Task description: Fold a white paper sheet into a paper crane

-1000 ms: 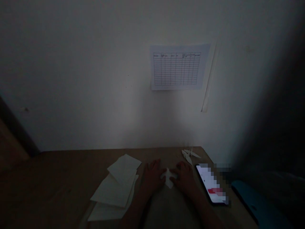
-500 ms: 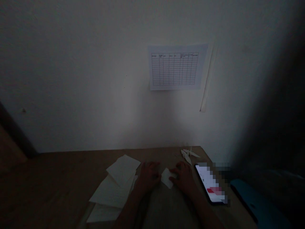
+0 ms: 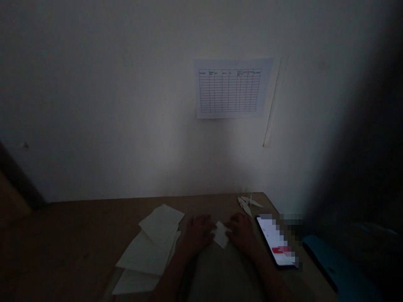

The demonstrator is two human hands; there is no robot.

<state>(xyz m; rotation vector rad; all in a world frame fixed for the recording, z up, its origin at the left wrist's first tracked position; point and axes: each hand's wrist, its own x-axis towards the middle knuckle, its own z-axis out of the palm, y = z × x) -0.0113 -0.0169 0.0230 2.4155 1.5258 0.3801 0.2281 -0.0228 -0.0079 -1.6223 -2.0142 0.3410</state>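
Nearest, at left, sheets (image 3: pixel 147 256) are lying loose, seemingly unused. To their right, on the table (image 3: pixel 217 279), a small paper diamond (image 3: pixel 221 235) is being touched at its sides by the left hand (image 3: pixel 195 237) and right hand (image 3: pixel 243 233); whether it is being pinched cannot be told. Its folding seems only partly done, shaping remaining. Farther back, folded pieces (image 3: pixel 244 205) are lying, apparently finished.

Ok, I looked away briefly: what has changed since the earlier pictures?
The left hand moved left from the small paper, then back right to its edge. The paper now shows as a wider diamond. The right hand stayed at it; the loose sheets and phone stayed put.
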